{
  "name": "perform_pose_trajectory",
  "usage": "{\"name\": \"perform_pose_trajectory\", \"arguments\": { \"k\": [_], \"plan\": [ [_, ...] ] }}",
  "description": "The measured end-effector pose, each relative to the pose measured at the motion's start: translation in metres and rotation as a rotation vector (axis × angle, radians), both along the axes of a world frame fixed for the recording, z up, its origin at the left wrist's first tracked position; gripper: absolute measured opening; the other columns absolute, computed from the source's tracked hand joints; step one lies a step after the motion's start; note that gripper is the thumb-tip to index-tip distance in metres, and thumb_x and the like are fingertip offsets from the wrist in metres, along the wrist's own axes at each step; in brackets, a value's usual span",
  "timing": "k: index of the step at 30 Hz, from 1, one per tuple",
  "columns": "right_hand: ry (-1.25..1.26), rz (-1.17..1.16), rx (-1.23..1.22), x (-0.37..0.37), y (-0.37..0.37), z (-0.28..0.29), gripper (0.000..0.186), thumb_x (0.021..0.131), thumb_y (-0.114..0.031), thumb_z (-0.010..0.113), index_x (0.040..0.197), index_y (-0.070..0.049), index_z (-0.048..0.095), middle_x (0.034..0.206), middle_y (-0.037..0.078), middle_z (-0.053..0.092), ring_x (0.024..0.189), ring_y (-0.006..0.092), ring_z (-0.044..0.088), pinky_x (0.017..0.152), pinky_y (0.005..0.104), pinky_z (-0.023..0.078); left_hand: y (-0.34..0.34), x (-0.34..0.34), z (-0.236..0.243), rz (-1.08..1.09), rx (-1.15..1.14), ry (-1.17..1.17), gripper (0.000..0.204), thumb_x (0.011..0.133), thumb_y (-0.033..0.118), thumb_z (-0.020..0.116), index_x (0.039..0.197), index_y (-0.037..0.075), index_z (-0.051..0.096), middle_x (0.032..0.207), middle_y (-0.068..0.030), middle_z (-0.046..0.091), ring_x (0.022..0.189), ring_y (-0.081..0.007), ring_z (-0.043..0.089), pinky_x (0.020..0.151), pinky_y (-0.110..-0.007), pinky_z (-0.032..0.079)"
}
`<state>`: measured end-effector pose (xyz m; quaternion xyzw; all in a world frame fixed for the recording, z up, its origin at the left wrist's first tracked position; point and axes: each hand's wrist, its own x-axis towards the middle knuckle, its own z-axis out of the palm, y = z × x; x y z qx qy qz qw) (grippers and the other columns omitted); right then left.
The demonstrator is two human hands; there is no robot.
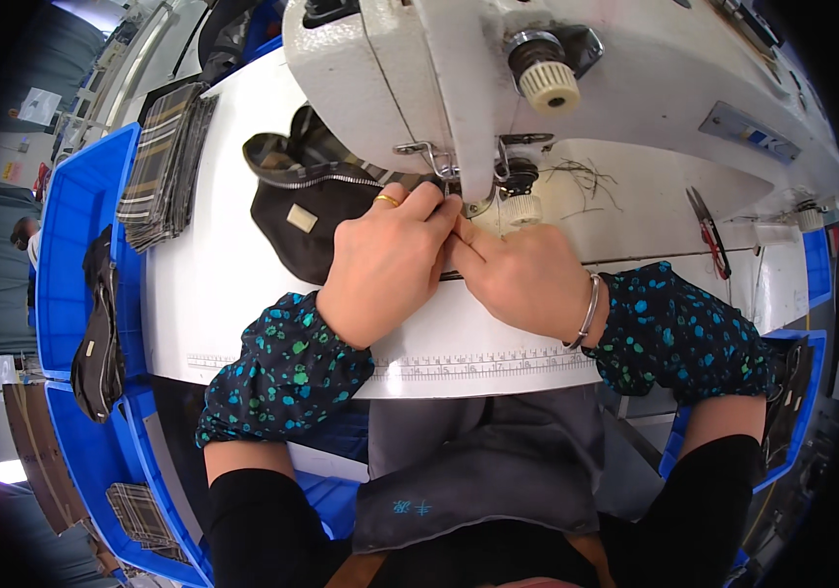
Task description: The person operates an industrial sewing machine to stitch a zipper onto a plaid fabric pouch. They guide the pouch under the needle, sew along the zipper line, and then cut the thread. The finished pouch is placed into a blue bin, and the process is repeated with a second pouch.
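Observation:
A dark brown fabric pouch piece [292, 240] with a small pale label, a plaid part and a light-toothed zipper [312, 181] lies on the white table, left of the sewing machine's needle area. My left hand [385, 250], a ring on one finger, has its fingers bent and pinched on the pouch's edge close to the presser foot. Right beside it, my right hand [527, 279] is closed with thumb and fingertips meeting the left fingers at the same edge. The stitching spot itself is mostly hidden behind my fingers and the machine head.
The white sewing machine [625, 78] overhangs the far side. Thread snips [709, 235] and loose thread ends [581, 181] lie to the right. Stacked plaid pieces [165, 162] sit at the table's left edge, by blue bins [76, 235]. A ruler strip [439, 370] runs along the front.

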<state>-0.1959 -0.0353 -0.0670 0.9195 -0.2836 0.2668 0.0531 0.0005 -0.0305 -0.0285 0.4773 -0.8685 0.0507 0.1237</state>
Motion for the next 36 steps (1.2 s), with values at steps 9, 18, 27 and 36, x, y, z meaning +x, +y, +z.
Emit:
{"name": "perform_pose_trajectory", "arguments": {
  "k": [9,18,27,36],
  "plan": [
    [0.043,-0.026,0.023,-0.004,-0.003,-0.001,0.016,0.081,-0.012,0.068,0.096,-0.005,0.069,0.119,0.008,0.075,0.055,0.0159,0.062,0.049,0.0311,0.049,-0.002,-0.001,0.012,0.004,0.132,0.102,0.034,0.081,0.010,0.070,0.114,0.004,0.075,0.116,-0.0076,0.072,0.086,-0.0344,0.074,0.075,-0.042,0.060],
    [-0.003,0.061,-0.135,-0.005,0.008,-0.002,0.030,0.081,-0.015,0.070,0.109,-0.007,0.075,0.119,0.005,0.075,0.061,0.0114,0.059,0.058,0.0297,0.050,-0.013,0.022,0.022,-0.134,0.285,0.191,0.046,0.079,0.012,0.059,0.121,-0.001,0.072,0.123,-0.0162,0.072,0.097,-0.0372,0.073,0.083,-0.043,0.060],
    [-0.051,0.104,0.031,-0.003,-0.001,0.001,0.020,0.082,-0.016,0.068,0.100,-0.006,0.067,0.108,0.008,0.070,0.057,0.0149,0.064,0.053,0.0312,0.052,-0.013,0.027,0.023,-0.103,0.290,0.185,0.050,0.074,0.004,0.066,0.123,0.009,0.075,0.115,-0.0124,0.073,0.090,-0.0346,0.072,0.081,-0.042,0.060],
    [0.010,0.028,0.125,-0.003,0.002,-0.002,0.032,0.085,-0.013,0.071,0.116,-0.009,0.073,0.121,0.003,0.073,0.058,0.0170,0.064,0.053,0.0319,0.053,-0.008,0.023,0.015,-0.069,-0.002,0.052,0.042,0.075,0.001,0.071,0.114,0.013,0.079,0.106,-0.0020,0.065,0.102,-0.0240,0.065,0.071,-0.035,0.059]
  ]
}}
